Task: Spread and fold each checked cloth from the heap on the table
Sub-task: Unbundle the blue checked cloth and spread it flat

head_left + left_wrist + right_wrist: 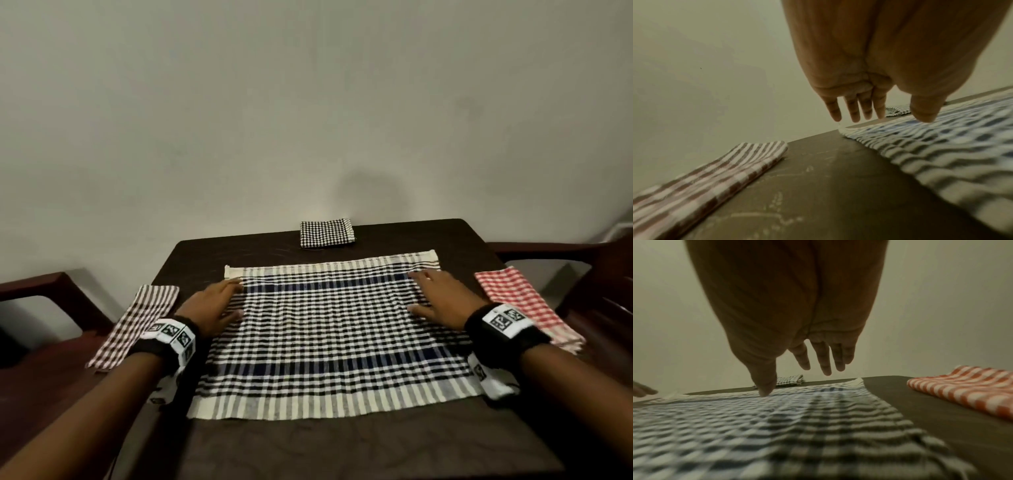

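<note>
A large black, blue and cream checked cloth point(325, 335) lies spread flat across the middle of the dark table point(342, 445). My left hand point(215, 301) hovers over the cloth's far left part with fingers straight. My right hand point(435, 298) is over its far right part, fingers likewise extended. The left wrist view has my left hand point(869, 113) just above the cloth's edge point(941, 146). Seen from the right wrist, the thumb of my right hand point(797, 369) comes down to the cloth point(777, 426). Neither hand holds anything.
A folded brown checked cloth point(137, 325) lies at the table's left edge, a folded red checked cloth point(524, 301) at the right edge, and a small folded black checked cloth point(325, 233) at the far edge. Dark chairs point(41, 308) flank the table. A plain wall stands behind.
</note>
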